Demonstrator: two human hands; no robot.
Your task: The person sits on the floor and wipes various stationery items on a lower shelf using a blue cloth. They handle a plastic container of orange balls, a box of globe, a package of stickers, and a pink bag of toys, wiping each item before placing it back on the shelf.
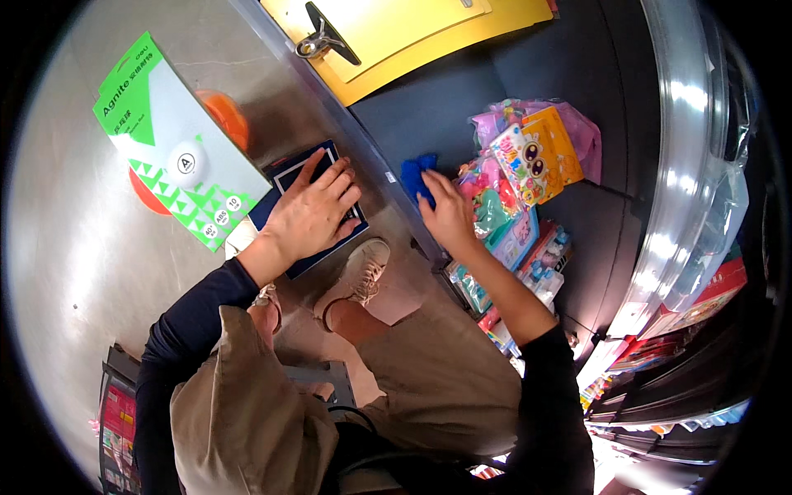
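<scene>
My left hand [312, 210] lies over a flat dark blue package with a white border line [307, 262], its fingers stretched out and apart across the top. A green and white boxed pack [177, 144] with a picture of a white ball stands just left of that hand. On the dark shelf, my right hand [448, 216] has its fingers closed on a crumpled blue cloth [417, 175]. Close to its right are a yellow and white cartoon-printed package [540, 157] and a clear bag of colourful small toys [491, 194].
Yellow boards with a black clip [330, 37] lie at the top. The shelf's grey front edge [371, 144] runs between my hands. Packed toys [540, 268] are stacked near my right forearm. Something orange [224, 117] sits behind the green pack. More stocked shelves [660, 379] are at right.
</scene>
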